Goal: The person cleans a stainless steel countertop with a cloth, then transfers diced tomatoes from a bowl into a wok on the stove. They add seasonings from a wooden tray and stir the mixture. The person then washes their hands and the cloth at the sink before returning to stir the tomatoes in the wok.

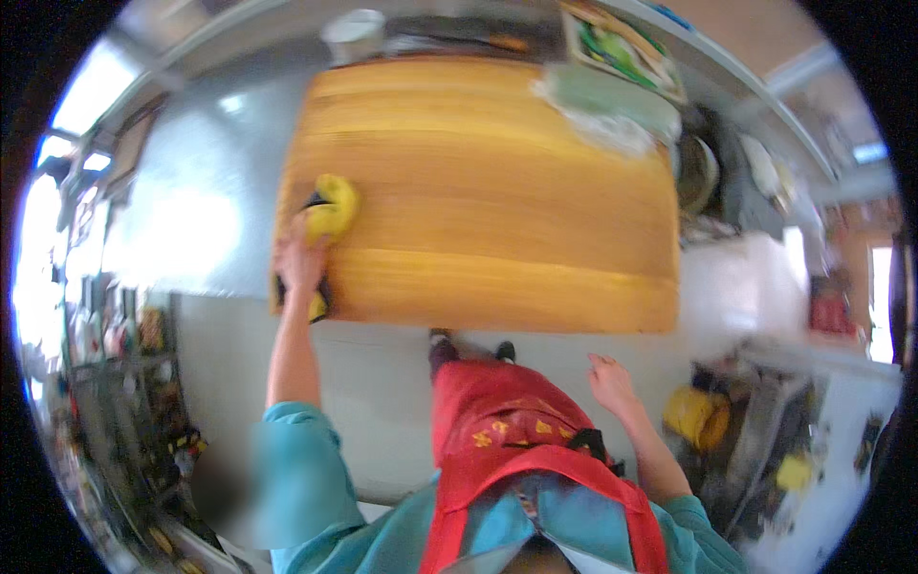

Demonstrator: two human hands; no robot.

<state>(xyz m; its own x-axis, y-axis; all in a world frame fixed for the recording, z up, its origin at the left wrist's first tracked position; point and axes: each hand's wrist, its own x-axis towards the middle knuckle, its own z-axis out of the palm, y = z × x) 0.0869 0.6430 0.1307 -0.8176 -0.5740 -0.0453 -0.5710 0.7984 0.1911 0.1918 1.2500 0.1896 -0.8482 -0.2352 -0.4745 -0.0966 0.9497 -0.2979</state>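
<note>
My left hand (300,260) grips a bunched yellow-and-black cloth (336,208), pressed to the left edge of a large wooden board (488,194). Part of the cloth shows beyond the fingers, and another bit sticks out below the wrist. The board's surface has a blurred wood grain with lighter bands. Off the board's near right corner, my right hand (609,384) hangs in the air over the floor, holding nothing, its fingers loosely apart.
Left of the board lies a shiny metal tabletop (208,179). A white tub (354,36) stands behind. At the far right are a crumpled plastic bag (609,107) and a crate of green vegetables (624,50). A yellow container (696,417) sits low at right.
</note>
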